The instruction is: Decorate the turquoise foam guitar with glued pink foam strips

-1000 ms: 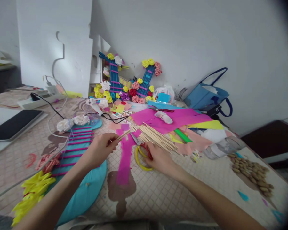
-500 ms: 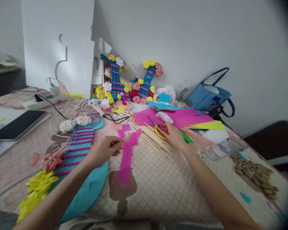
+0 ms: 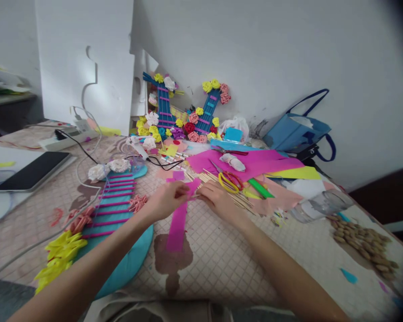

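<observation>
My left hand (image 3: 168,200) is closed in a pinch around short thin wooden sticks (image 3: 195,196), whose ends show between my hands. On the other side my right hand (image 3: 216,199) pinches the right end of those sticks, its fingertips partly hidden. Beneath both hands lies a strip of magenta crepe paper (image 3: 177,228) on the table. Scissors (image 3: 231,181) with yellow and red handles rest just beyond my right hand, on a pile of longer wooden sticks (image 3: 245,203). To the left lies a turquoise guitar-shaped piece (image 3: 130,250) with magenta bars and paper flowers.
Two flower-covered blue pieces (image 3: 206,112) lean on the wall. Magenta paper sheets (image 3: 265,162), a glue gun (image 3: 137,147) with its cord, a glass jar (image 3: 322,205), peanuts (image 3: 359,241), a tablet (image 3: 33,170), a power strip (image 3: 69,136) and a blue bag (image 3: 295,132) surround the work area.
My right hand has let go of the scissors and moved left to the short sticks. My left hand has shifted slightly right, still holding them.
</observation>
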`<state>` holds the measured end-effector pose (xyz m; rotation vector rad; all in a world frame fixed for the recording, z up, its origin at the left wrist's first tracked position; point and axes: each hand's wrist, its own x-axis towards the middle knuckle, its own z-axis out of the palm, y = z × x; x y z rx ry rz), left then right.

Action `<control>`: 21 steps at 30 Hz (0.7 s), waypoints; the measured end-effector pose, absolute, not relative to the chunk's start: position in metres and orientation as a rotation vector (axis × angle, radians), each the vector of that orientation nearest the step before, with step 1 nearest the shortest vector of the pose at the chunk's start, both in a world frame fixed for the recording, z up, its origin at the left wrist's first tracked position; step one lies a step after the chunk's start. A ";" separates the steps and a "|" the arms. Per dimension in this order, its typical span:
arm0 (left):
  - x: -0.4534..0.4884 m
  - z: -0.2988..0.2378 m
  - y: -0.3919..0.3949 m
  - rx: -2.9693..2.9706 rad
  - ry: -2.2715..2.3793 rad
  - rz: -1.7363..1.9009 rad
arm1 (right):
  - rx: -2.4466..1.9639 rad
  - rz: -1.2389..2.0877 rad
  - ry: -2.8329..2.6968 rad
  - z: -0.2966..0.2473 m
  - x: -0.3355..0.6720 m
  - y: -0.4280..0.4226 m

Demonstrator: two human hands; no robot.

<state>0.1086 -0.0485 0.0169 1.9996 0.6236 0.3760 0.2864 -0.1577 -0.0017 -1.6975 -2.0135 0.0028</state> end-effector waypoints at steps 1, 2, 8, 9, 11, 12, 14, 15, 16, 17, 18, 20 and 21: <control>0.106 0.019 -0.048 2.086 0.667 0.477 | -1.717 0.012 -1.951 -0.005 0.293 -0.158; 0.102 0.022 -0.049 2.174 0.719 0.575 | -1.740 0.012 -1.886 -0.009 0.300 -0.159; 0.079 0.010 -0.089 2.413 0.908 0.473 | -1.877 -0.085 -1.625 -0.032 0.324 -0.161; 0.078 0.002 -0.100 2.480 0.891 0.464 | -1.892 -0.099 -1.601 -0.034 0.325 -0.161; 0.077 -0.014 -0.119 2.595 0.813 0.483 | -1.910 -0.114 -1.576 -0.038 0.323 -0.160; 0.078 -0.022 -0.126 2.622 0.810 0.489 | -1.915 -0.114 -1.576 -0.039 0.322 -0.161; 0.078 -0.034 -0.133 2.664 0.784 0.475 | -1.918 -0.108 -1.588 -0.041 0.319 -0.161; 0.078 -0.039 -0.135 2.684 0.771 0.478 | -1.918 -0.103 -1.596 -0.042 0.318 -0.161; 0.077 -0.042 -0.135 2.707 0.753 0.489 | -1.916 -0.097 -1.604 -0.042 0.317 -0.161; 0.076 -0.044 -0.134 2.733 0.740 0.508 | -1.914 -0.092 -1.609 -0.043 0.316 -0.161; 0.073 -0.045 -0.132 2.761 0.734 0.533 | -1.910 -0.086 -1.613 -0.043 0.315 -0.161; 0.066 -0.046 -0.129 2.825 0.750 0.579 | -1.901 -0.077 -1.617 -0.044 0.314 -0.161; 0.062 -0.046 -0.127 2.861 0.764 0.594 | -1.894 -0.073 -1.618 -0.044 0.314 -0.161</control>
